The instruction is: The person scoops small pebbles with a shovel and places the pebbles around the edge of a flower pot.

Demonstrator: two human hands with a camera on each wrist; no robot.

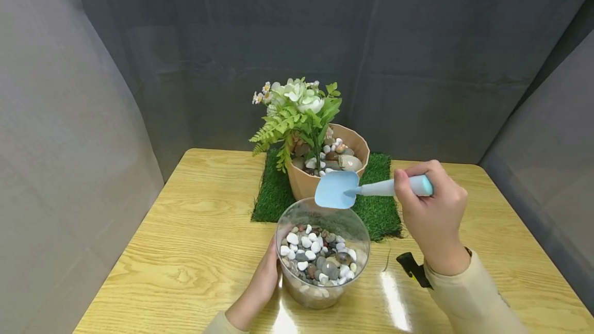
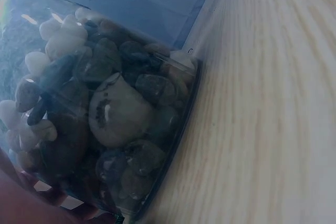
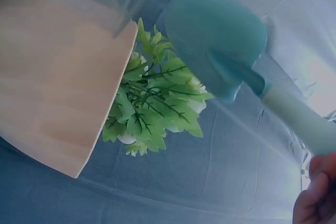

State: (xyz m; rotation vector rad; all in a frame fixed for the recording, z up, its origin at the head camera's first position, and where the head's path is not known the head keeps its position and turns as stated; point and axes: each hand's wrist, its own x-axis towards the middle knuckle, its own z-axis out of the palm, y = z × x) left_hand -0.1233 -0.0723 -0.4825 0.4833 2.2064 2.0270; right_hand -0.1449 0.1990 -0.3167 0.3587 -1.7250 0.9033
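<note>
Potting work looks part done. Flowering plant point(image 1: 299, 110) stands in the peach pot point(image 1: 301, 184) on the turf mat point(image 1: 382, 213), with pot stones point(image 1: 350, 163) about its stems. Plenty of loose stones point(image 1: 320, 254) remain in my clear container point(image 1: 308, 297), on the bench point(image 1: 195, 231) just in front; if they're meant for the pot, several scoops seem left. My right hand point(image 1: 436, 215) grips the blue scoop point(image 1: 337, 189) by its handle, blade raised near both rims, no stones visible on it. Left hand point(image 1: 261, 283) cups the container's left side.
</note>
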